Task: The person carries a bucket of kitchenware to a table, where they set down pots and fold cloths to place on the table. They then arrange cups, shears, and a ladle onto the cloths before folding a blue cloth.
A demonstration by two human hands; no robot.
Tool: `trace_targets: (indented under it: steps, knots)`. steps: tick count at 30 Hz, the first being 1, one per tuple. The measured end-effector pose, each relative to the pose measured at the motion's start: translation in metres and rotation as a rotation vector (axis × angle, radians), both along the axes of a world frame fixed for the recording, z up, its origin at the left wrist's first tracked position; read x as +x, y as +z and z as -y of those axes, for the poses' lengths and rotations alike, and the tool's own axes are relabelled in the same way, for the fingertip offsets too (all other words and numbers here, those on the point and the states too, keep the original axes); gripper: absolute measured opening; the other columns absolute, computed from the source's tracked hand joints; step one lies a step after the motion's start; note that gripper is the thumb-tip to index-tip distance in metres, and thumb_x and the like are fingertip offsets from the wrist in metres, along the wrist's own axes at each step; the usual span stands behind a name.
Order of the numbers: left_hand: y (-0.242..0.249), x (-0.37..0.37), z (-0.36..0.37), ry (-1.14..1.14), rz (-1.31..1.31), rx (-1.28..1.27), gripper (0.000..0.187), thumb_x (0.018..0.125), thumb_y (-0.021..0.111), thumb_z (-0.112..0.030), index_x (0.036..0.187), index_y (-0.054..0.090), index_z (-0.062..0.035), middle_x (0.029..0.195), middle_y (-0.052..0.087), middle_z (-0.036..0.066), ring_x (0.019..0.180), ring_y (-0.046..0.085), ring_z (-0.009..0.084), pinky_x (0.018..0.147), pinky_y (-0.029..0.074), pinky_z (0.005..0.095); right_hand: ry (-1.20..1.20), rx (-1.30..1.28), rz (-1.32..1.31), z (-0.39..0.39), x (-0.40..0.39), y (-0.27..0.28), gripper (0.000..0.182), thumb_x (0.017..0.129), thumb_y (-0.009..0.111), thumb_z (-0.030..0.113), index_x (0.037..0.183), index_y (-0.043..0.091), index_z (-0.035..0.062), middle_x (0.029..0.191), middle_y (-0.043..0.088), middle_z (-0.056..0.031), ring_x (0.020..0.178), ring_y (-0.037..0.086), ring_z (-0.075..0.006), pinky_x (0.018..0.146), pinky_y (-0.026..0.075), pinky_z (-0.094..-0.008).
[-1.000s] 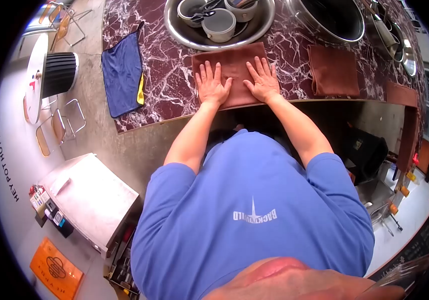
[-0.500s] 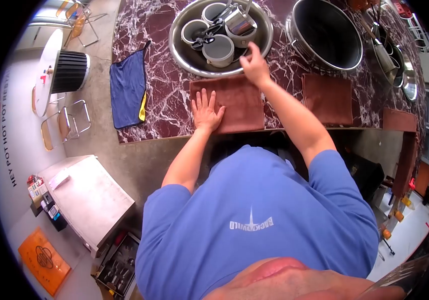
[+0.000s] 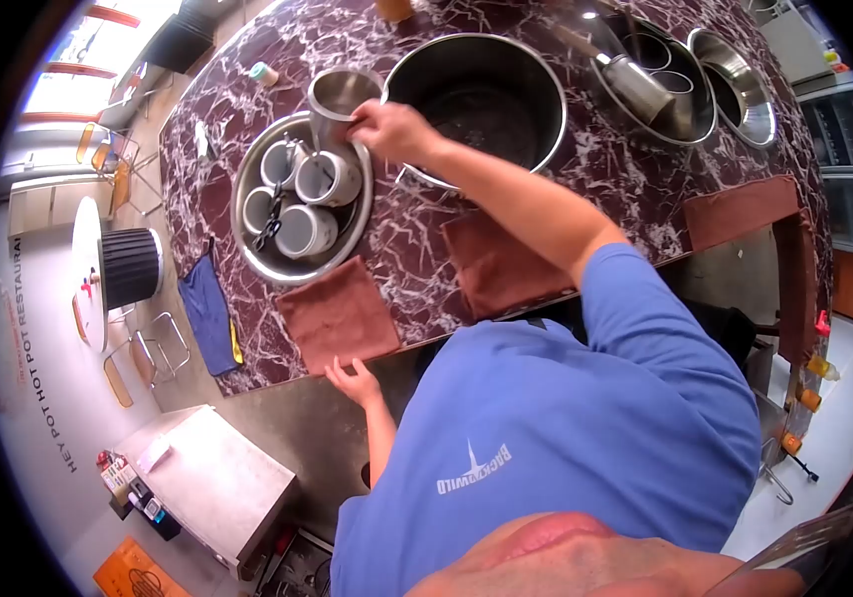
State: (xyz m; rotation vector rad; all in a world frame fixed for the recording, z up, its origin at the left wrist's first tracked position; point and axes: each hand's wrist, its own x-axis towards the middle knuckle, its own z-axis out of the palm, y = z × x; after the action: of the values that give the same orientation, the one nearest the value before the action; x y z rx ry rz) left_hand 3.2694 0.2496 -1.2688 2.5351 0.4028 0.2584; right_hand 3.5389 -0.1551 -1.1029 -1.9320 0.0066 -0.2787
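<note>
Metal cup [image 3: 345, 95] is held by the right hand [image 3: 384, 129] at the far side of the basin [image 3: 355, 224], beside the rim of the big pot [image 3: 526, 90]. Right fingers look pinched together on the cup's near side; whether a handle or the rim is gripped can't be told, as the contact is covered by the knuckles. Cup mouth is turned up, roughly level. Whether its base is carried by the tabletop [image 3: 411, 239] or by the hand alone can't be told. Near-side grip is probably used because that side is closest to the body and the mouth is left clear. The arm is stretched over the near rim of the big pot, presumably since the cup is placed so far out. Left hand [image 3: 355, 383] is held low by the near edge of the folded cloth [image 3: 337, 313], fingers spread, nothing gripped; whether the cloth is touched or only overlapped in view is unclear. Four white pots [image 3: 305, 231] are grouped inside the basin, likely so they are kept together, with black spoons [image 3: 268, 235] laid among them. Folded cloth is set flat between basin and table edge, second cloth [image 3: 506, 267] in front of the big pot; both seem placed there for easy reach. Blue cloth [image 3: 207, 313] is hung partly over the left edge.
</note>
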Motion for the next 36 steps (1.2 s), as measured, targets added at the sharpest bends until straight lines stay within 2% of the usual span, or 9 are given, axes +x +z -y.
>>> trace_targets:
  steps: [3, 9, 11, 14, 16, 21, 27, 30, 36]
  knots:
    - [-0.002, -0.028, 0.022, 0.123, -0.080, 0.015, 0.046, 0.084, 0.065, -0.022, 0.124, 0.054, -0.0038, 0.145, 0.034, 0.026, 0.135, 0.031, 0.0392, 0.111, 0.027, 0.0466, -0.198, -0.306, 0.266, 0.105, -0.017, 0.007, 0.026, 0.084, 0.064, 0.026, 0.101, 0.065, 0.0063, 0.092, 0.069, -0.0152, 0.087, 0.067, -0.0304, 0.076, 0.053, -0.0380]
    - [0.008, -0.027, 0.071, 0.104, 0.057, -0.014, 0.039, 0.085, 0.064, -0.020, 0.120, 0.057, -0.0037, 0.139, 0.041, 0.024, 0.132, 0.036, 0.0376, 0.109, 0.029, 0.0468, -0.394, -0.560, 0.281, 0.252, -0.100, 0.005, 0.014, 0.083, 0.067, 0.023, 0.093, 0.066, 0.0125, 0.081, 0.068, -0.0112, 0.081, 0.066, -0.0315, 0.070, 0.052, -0.0396]
    - [0.008, -0.012, 0.102, -0.048, 0.100, 0.078, 0.032, 0.085, 0.062, -0.017, 0.112, 0.060, 0.0003, 0.126, 0.054, 0.021, 0.117, 0.051, 0.0331, 0.100, 0.039, 0.0423, -0.447, -0.600, 0.220, 0.271, -0.133, -0.003, 0.013, 0.083, 0.066, 0.020, 0.095, 0.066, 0.0134, 0.081, 0.068, -0.0125, 0.082, 0.065, -0.0325, 0.074, 0.051, -0.0412]
    - [0.018, 0.025, 0.193, -0.187, 0.047, -0.520, 0.025, 0.091, 0.061, -0.020, 0.101, 0.063, 0.0029, 0.088, 0.064, 0.008, 0.079, 0.060, 0.0150, 0.076, 0.049, 0.0284, -0.451, -0.654, 0.148, 0.286, -0.167, -0.028, 0.015, 0.084, 0.064, 0.021, 0.096, 0.066, 0.0133, 0.082, 0.068, -0.0133, 0.083, 0.065, -0.0329, 0.074, 0.051, -0.0418]
    - [0.014, 0.054, 0.250, -0.342, -0.094, -0.779, 0.021, 0.094, 0.059, -0.025, 0.095, 0.062, -0.0035, 0.077, 0.062, 0.001, 0.061, 0.052, 0.0059, 0.057, 0.044, 0.0226, -0.491, -0.582, 0.040, 0.285, -0.185, -0.038, 0.016, 0.084, 0.063, 0.022, 0.097, 0.066, 0.0135, 0.084, 0.068, -0.0136, 0.083, 0.065, -0.0329, 0.075, 0.051, -0.0415]
    - [0.056, 0.119, 0.363, 0.025, -0.790, -1.616, 0.057, 0.094, 0.048, -0.054, 0.121, 0.047, -0.0035, 0.105, 0.063, 0.020, 0.086, 0.065, 0.0265, 0.070, 0.051, 0.0310, -0.425, -0.509, -0.057, 0.290, -0.193, -0.051, 0.017, 0.087, 0.062, 0.021, 0.099, 0.066, 0.0104, 0.086, 0.070, -0.0108, 0.080, 0.068, -0.0255, 0.072, 0.051, -0.0342]
    - [0.045, 0.153, 0.423, 0.077, -0.845, -1.502, 0.032, 0.095, 0.042, -0.027, 0.107, 0.048, 0.0024, 0.084, 0.066, 0.018, 0.070, 0.065, 0.0237, 0.055, 0.052, 0.0312, -0.394, -0.502, -0.115, 0.319, -0.159, -0.043, 0.020, 0.086, 0.062, 0.030, 0.099, 0.065, 0.0162, 0.089, 0.069, -0.0132, 0.088, 0.065, -0.0348, 0.077, 0.050, -0.0434]
    - [0.033, 0.154, 0.442, 0.333, -0.676, -1.495, 0.023, 0.084, 0.037, -0.008, 0.100, 0.048, 0.0045, 0.073, 0.062, 0.020, 0.054, 0.060, 0.0206, 0.039, 0.046, 0.0261, -0.327, -0.531, -0.111, 0.340, -0.134, -0.043, 0.021, 0.087, 0.058, 0.031, 0.100, 0.065, 0.0156, 0.091, 0.069, -0.0142, 0.089, 0.065, -0.0363, 0.079, 0.050, -0.0445]
    - [0.046, 0.136, 0.502, 0.585, -0.473, -1.599, 0.021, 0.084, 0.039, -0.008, 0.096, 0.050, 0.0051, 0.078, 0.064, 0.021, 0.055, 0.060, 0.0216, 0.042, 0.048, 0.0277, -0.260, -0.466, -0.202, 0.366, -0.085, -0.054, 0.026, 0.088, 0.055, 0.034, 0.100, 0.066, 0.0148, 0.096, 0.069, -0.0142, 0.094, 0.064, -0.0361, 0.082, 0.049, -0.0443]
